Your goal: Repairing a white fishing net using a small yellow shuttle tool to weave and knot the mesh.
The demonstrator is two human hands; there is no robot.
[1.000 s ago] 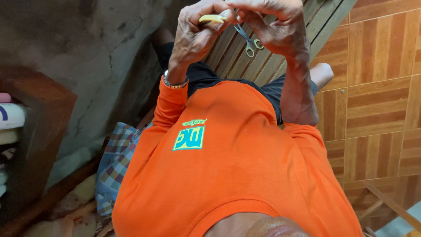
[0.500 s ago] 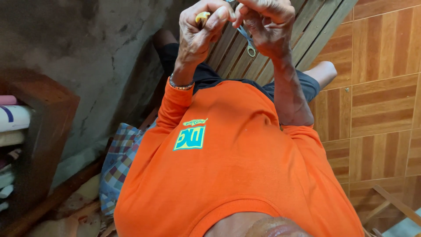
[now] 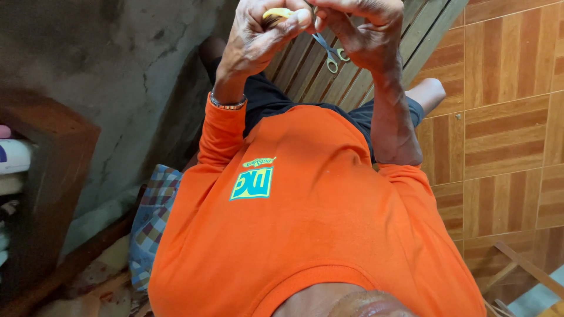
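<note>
1. Hands: both were raised together at the top of the head view, above the lap, fingertips almost meeting.
2. Left hand (image 3: 258, 35): it was clenched around a small yellow object (image 3: 277, 12), pinched between thumb and fingers; only a curved yellow edge showed, so its kind could not be told. A beaded bracelet (image 3: 228, 104) sat at the wrist, just above the cuff of the orange shirt (image 3: 305, 235).
3. Right hand (image 3: 364, 35): its fingers were closed on the upper part of the small scissors (image 3: 330, 51). The finger loops hung free below the hand, with no finger through them, and the blade tips were hidden between the two hands.
4. Step in hand, as a judgement: fine work at the yellow object, the scissors brought to it but not gripped for cutting.
5. Next move, as a judgement: it called for a steady hold on the yellow object and for fingers seated in the loops before any snip, with the blades kept off the left fingertips.
6. Surroundings: wooden slats (image 3: 305, 76) lay beneath the hands, a wood-pattern tiled floor (image 3: 505, 129) to the right, a checked cloth (image 3: 150, 217) beside the left hip, and a rough concrete wall (image 3: 106, 70) and a wooden shelf (image 3: 41, 170) to the left.
</note>
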